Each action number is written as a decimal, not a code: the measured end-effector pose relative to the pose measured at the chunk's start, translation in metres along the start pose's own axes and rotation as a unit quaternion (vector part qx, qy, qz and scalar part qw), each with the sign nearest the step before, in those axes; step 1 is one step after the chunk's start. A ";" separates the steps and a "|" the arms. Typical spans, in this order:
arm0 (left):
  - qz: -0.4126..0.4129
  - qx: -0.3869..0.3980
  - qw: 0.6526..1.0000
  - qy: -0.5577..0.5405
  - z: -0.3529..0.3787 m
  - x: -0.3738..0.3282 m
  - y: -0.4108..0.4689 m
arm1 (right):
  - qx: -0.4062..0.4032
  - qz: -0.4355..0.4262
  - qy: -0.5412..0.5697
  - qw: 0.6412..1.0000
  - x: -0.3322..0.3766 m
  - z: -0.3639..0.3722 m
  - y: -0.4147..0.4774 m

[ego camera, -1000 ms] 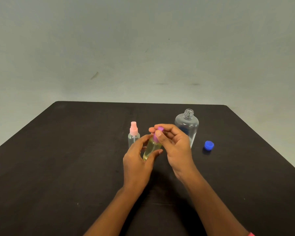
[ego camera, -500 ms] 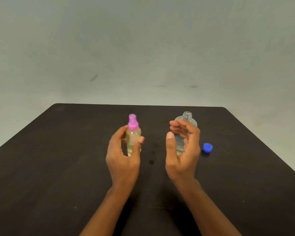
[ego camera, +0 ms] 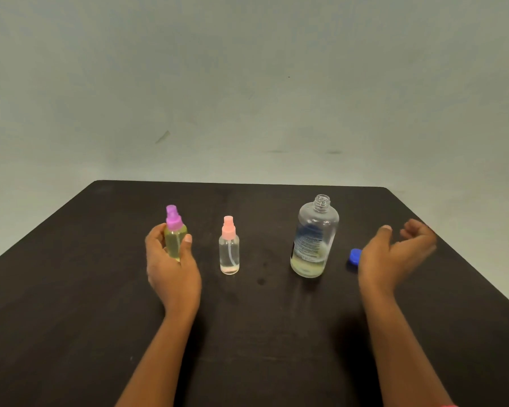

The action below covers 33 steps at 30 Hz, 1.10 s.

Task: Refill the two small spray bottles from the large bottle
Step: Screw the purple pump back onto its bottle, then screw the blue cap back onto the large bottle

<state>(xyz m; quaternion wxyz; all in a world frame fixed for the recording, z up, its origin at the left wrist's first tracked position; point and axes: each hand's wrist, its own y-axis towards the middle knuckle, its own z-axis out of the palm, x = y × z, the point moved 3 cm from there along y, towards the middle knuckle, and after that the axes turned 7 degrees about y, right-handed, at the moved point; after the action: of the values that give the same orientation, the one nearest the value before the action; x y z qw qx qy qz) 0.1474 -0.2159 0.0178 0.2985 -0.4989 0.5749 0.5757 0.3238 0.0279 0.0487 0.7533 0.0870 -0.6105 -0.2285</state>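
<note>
The left hand (ego camera: 171,262) grasps the purple-capped spray bottle (ego camera: 175,235) upright, nozzle up, left of the standing pink-capped bottle (ego camera: 229,248) on the bench (ego camera: 71,289). The right hand (ego camera: 394,254), released and blurred, hovers near the uncapped large bottle (ego camera: 313,239) and perhaps touches the blue cap (ego camera: 354,256).

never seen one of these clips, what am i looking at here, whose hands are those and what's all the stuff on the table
There is no machine here. A person wears a camera on their head, so the single picture looks forward and down at their own two hands over a dark table. The left hand holds a small spray bottle with a purple top, filled with yellowish liquid. The right hand is open and holds nothing. Standing between them are a small spray bottle with a pink top, nearly empty, and a large clear bottle with its cap off and a little liquid at the bottom. A blue cap lies beside the right hand.
</note>
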 end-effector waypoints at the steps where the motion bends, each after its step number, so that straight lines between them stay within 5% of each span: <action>1: -0.001 0.012 1.000 0.001 0.002 0.000 -0.001 | 0.007 0.036 -0.032 0.999 -0.006 -0.001 0.004; 7: -0.015 0.064 0.998 0.018 0.010 0.004 -0.005 | 0.135 0.127 -0.195 0.963 -0.022 -0.002 0.013; 15: -0.015 0.112 0.993 0.022 0.016 0.004 -0.011 | 0.217 0.166 -0.244 0.931 -0.030 0.003 0.011; 20: -0.017 0.109 0.993 0.035 0.015 0.001 -0.010 | 0.243 0.172 -0.279 0.913 -0.032 0.001 0.013; 29: -0.018 0.100 0.994 0.035 0.014 -0.002 -0.013 | 0.384 0.133 -0.392 0.825 -0.038 0.005 0.007; 33: 0.075 0.030 0.996 0.025 0.007 -0.016 -0.019 | 0.380 0.093 -0.418 0.820 -0.036 0.005 0.006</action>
<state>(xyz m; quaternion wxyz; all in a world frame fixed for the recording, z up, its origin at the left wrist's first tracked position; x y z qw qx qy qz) 0.1678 -0.2024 0.0243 0.2548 -0.4592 0.6353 0.5662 0.3151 0.0503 0.0204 0.3507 0.2056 -0.9103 0.0784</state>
